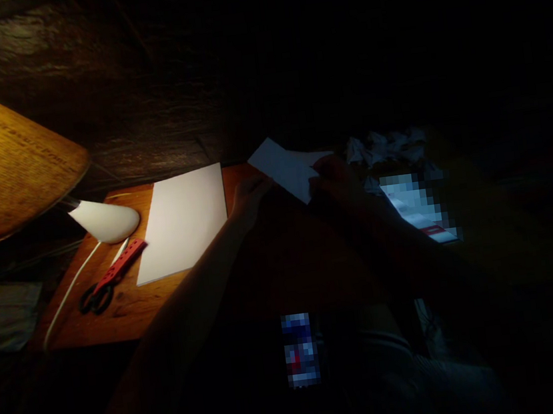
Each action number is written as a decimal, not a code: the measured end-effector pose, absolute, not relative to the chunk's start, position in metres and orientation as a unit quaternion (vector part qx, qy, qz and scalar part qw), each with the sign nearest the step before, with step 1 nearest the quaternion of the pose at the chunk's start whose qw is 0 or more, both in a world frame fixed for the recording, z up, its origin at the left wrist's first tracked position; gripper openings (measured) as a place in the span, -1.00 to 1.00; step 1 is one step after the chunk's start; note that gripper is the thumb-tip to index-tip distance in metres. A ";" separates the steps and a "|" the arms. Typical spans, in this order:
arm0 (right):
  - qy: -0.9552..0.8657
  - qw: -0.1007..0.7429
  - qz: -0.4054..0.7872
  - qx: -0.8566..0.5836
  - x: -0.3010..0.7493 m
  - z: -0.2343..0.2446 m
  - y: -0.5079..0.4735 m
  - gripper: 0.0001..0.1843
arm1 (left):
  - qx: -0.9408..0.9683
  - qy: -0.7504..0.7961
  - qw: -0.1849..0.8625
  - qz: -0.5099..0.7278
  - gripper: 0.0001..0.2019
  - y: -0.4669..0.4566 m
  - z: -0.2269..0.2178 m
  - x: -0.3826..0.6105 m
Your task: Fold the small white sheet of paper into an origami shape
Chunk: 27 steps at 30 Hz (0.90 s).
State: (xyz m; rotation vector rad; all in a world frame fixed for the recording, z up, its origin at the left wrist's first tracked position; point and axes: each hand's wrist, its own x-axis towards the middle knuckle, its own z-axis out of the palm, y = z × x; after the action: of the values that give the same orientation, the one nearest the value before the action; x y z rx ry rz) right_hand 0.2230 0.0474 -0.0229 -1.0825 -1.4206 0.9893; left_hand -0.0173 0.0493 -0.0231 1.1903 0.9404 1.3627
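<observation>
White paper point(279, 166), one piece, apparently folded, hung above the desk point(143, 314) between the left grip point(251, 193) and the right grip point(336, 178). The right grip was closed on its right-hand part; whether the left grip pinched or merely met its edge, I could not tell from where I stood. It seemed light, crisp and easily creased, best taken by fingertips at its edges. Left of the left grip: one blank stack or sheet point(185, 225), one pair of scissors point(116, 272), one lamp point(107, 221). Right of the right grip: one lit screen point(415, 207) and several pale crumpled pieces point(384, 147), too dim to count.
</observation>
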 end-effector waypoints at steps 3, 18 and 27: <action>-0.614 0.512 0.402 -0.447 0.223 -0.021 0.044 -0.54 | 0.494 0.405 0.514 0.572 -0.71 0.049 -0.023 -0.015; -0.732 0.484 0.237 -0.416 0.215 -0.009 0.019 -0.51 | 0.488 0.406 0.513 0.578 -0.73 0.048 -0.021 -0.013; -0.679 0.525 0.283 -0.428 0.212 -0.008 0.023 -0.53 | 0.517 0.402 0.510 0.557 -0.79 0.045 -0.022 -0.014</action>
State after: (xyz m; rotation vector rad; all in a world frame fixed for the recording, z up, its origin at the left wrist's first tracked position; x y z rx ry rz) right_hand 0.2116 0.0231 -0.0084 -1.0249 -1.6253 0.6769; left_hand -0.0135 0.0449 -0.0218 1.2457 0.9672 1.3415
